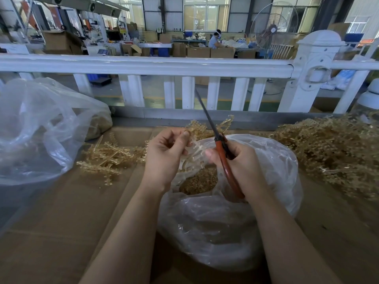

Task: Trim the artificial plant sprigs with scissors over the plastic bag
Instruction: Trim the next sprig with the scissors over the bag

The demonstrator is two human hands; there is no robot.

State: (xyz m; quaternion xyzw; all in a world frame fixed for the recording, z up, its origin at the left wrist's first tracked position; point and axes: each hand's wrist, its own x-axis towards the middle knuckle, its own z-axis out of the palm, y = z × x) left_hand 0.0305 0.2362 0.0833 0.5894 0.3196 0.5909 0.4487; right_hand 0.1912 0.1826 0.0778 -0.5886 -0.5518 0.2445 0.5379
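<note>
Mid-trim here: the left hand [164, 152] is pinching a pale sprig [207, 128] right over the open plastic bag [276, 177], and the right hand [242, 160] is gripping the orange-handled scissors [222, 154], blades looking closed and pointing far. Next I'd guess they're opening the blades onto the stem, clear of the thumb.

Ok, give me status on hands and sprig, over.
Left hand pinches sprig over plastic bag. Right hand grips scissors, blades closed, pointing up. Nothing blocking the cut.
</note>
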